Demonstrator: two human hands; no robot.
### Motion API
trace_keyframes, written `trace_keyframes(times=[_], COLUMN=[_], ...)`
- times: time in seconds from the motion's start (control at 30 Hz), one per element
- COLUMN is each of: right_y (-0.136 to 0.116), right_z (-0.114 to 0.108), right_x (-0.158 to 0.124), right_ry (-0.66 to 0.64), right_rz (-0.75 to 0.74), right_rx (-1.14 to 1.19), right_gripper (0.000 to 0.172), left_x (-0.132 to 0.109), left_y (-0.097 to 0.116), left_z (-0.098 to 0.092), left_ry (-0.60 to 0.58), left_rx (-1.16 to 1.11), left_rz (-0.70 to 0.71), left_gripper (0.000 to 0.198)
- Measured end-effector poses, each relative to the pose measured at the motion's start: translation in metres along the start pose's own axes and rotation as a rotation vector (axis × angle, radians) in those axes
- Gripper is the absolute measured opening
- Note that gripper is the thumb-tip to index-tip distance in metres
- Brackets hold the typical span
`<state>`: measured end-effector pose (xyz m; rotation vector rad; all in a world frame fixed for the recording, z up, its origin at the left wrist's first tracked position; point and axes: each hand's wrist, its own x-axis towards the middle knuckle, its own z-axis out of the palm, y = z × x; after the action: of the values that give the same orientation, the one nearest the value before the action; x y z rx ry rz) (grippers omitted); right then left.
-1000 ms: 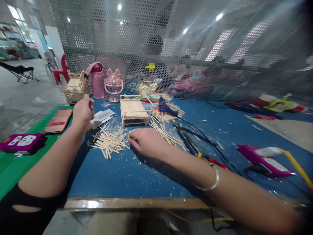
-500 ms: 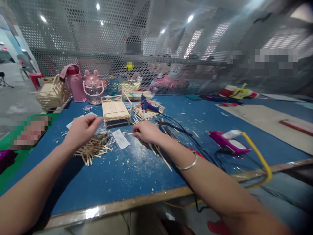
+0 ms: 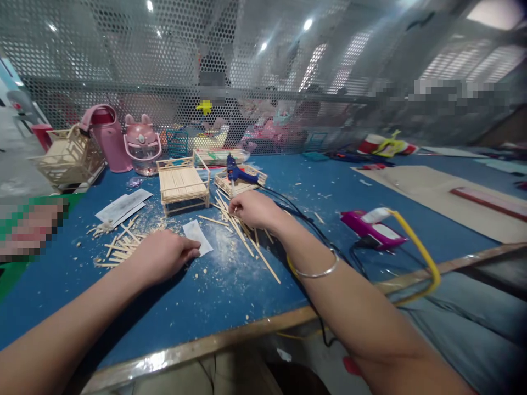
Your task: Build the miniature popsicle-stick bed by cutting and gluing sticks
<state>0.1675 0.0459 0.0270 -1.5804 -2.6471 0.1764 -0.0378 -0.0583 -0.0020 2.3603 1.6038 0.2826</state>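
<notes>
My left hand rests on the blue table, fingers curled, its fingertips pinching the near edge of a small white paper slip. My right hand is closed over long thin wooden sticks lying just in front of a small stick-built bed frame; a silver bangle sits on that wrist. A scatter of short cut sticks and sawdust lies to the left of my left hand.
A blue glue gun lies on a stick tray behind my right hand, its black cord running right. A purple tool with a yellow cable lies at right. Pink bottles, a wooden model and white papers stand at left; a mesh screen backs the table.
My left hand came down from above the short sticks to the paper slip. My right hand slid back toward the bed frame onto the long sticks. The view swung right.
</notes>
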Motion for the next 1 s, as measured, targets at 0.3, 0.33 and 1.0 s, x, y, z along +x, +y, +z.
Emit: trace_keyframes(times=[0.3,0.33,1.0], right_y=[-0.005,-0.005,-0.048], right_z=[0.018,0.019,0.011], right_x=[0.012,0.013,-0.011], right_ry=[0.038,0.037,-0.076], right_rz=[-0.077,-0.069,-0.387], right_rx=[0.012,0.018,0.774], right_gripper=[0.018,0.016,0.011], left_x=[-0.002,-0.002,0.0], left_y=[-0.004,-0.003,0.01], left_z=[0.003,0.004,-0.01], left_ry=[-0.007,-0.008,0.184], left_rx=[-0.035,-0.045,-0.853], left_rz=[0.036,0.039,-0.255], left_gripper=[0.029,0.028,0.022])
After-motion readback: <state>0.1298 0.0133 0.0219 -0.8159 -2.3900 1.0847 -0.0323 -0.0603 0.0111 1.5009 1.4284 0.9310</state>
